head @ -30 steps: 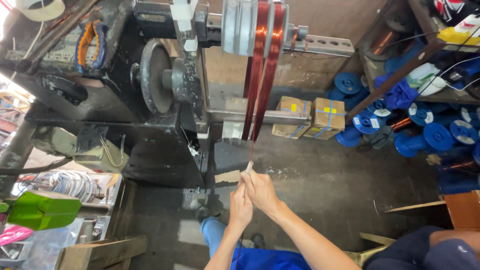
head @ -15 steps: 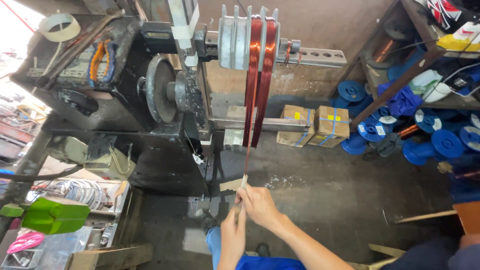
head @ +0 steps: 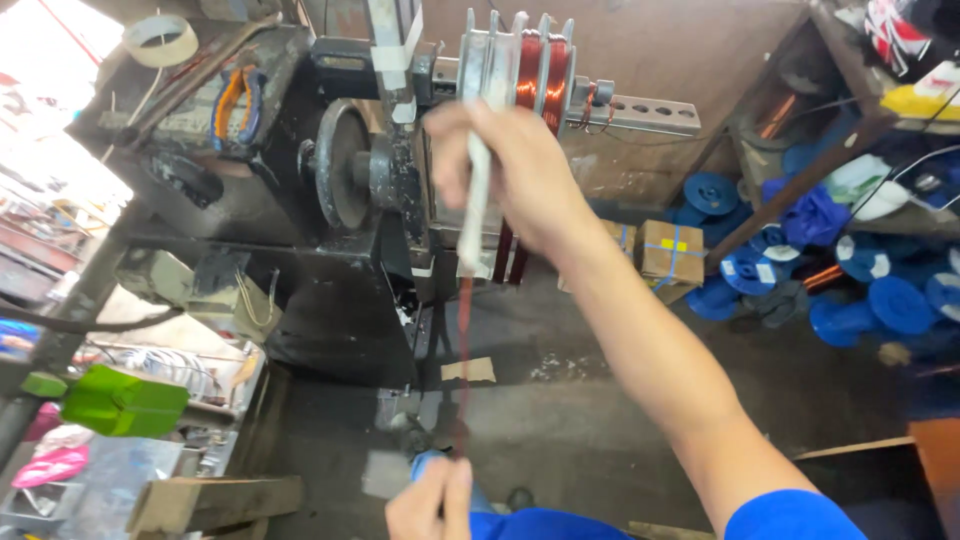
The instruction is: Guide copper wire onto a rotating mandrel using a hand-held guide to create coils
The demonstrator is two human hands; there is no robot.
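A winding former on a black machine carries bands of copper wire. From it a reddish bundle of wire strands hangs down towards me. My right hand is raised in front of the former and is closed on a white strip that lies along the bundle's upper part. My left hand is low at the bottom edge and pinches the bundle's lower end. The stretch of wire between the two hands looks taut.
A dark pulley wheel sits left of the former, and a perforated metal bar sticks out to its right. Blue spools and cardboard boxes lie on the floor at right. A green object and a tape roll are at left.
My right hand has left the low spot by my left hand and risen to the former, holding the white strip. My left hand stays low on the wire's end.
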